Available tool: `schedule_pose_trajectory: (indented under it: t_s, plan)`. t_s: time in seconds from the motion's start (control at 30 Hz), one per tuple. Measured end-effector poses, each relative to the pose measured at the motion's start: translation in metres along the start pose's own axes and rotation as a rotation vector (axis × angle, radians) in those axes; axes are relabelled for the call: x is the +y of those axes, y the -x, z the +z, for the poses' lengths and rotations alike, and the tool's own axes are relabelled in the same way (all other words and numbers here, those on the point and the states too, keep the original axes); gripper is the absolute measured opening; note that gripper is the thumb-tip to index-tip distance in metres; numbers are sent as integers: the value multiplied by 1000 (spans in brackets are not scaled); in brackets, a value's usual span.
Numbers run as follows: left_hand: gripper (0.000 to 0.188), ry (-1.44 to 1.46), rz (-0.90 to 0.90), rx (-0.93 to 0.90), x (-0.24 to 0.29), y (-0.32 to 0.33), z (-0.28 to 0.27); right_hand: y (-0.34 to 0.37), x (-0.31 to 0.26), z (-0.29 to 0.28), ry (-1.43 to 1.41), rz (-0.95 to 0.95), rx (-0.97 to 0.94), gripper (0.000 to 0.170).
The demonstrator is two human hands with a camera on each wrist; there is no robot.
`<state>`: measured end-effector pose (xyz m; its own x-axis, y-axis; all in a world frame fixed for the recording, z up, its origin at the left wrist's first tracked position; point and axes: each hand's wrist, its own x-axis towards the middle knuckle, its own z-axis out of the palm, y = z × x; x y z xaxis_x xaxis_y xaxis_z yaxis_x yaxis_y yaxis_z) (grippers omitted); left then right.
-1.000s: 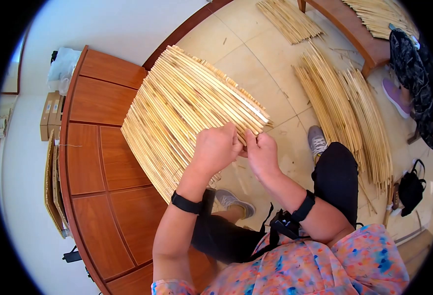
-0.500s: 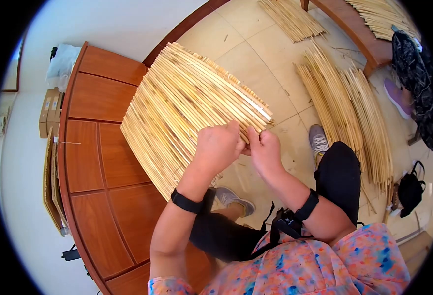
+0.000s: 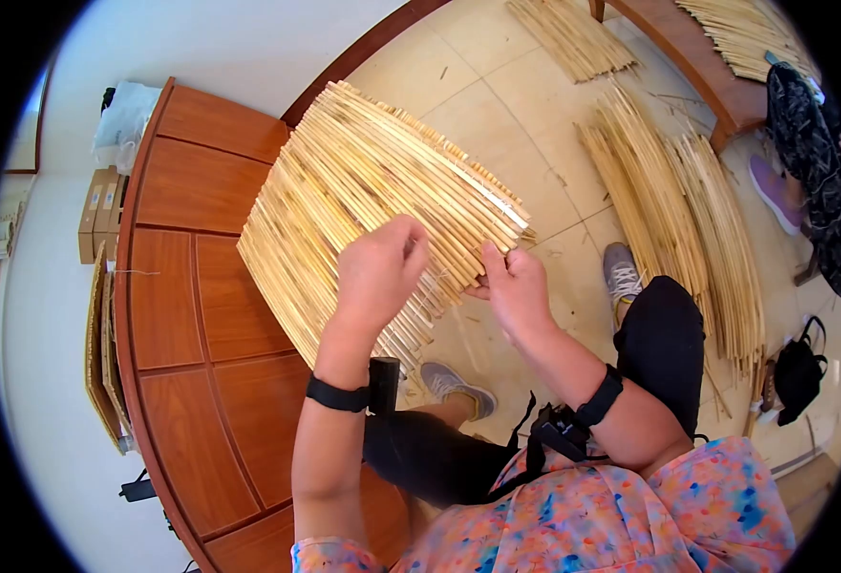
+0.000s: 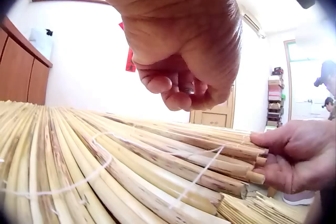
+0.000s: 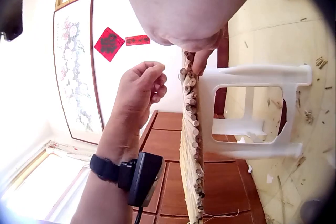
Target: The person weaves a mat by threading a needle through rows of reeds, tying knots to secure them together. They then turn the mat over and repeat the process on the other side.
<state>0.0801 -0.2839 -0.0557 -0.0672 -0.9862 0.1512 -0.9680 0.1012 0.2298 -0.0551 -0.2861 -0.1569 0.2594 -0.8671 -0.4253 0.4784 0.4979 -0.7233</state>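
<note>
A mat of pale stalks [image 3: 372, 181] lies before me, its stalks side by side with white thread [image 4: 197, 174] running across them in the left wrist view. My right hand [image 3: 518, 286] grips the mat's near corner, thumb on top and fingers beneath the stalk ends. Above the mat, my left hand [image 3: 382, 265] is raised with its fingers curled in and the thumb against them. The right wrist view has this left hand [image 5: 139, 90] apart from the row of cut stalk ends [image 5: 193, 129]. I cannot tell whether something thin is between its fingers.
A white plastic stool [image 5: 302, 77] stands under the mat. Bundles of loose stalks [image 3: 645, 191] lie on the tiled floor at right, near a wooden bench [image 3: 697, 72]. A brown wooden cabinet [image 3: 167, 296] lines the left side. Another person's purple shoe [image 3: 774, 191] shows at far right.
My left hand has moved left and back from the mat's corner, away from the right hand beside it. The right hand keeps its grip on the corner.
</note>
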Motion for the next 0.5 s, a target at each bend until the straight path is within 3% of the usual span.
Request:
schedule_pose_trajectory:
  t_s: [0.3, 0.5]
  plan:
    - [7, 50, 1, -155, 15, 11, 0, 6, -8, 1, 50, -1, -18, 29]
    - [10, -214, -112, -199, 30, 9, 12, 5, -5, 2, -37, -15, 9, 28]
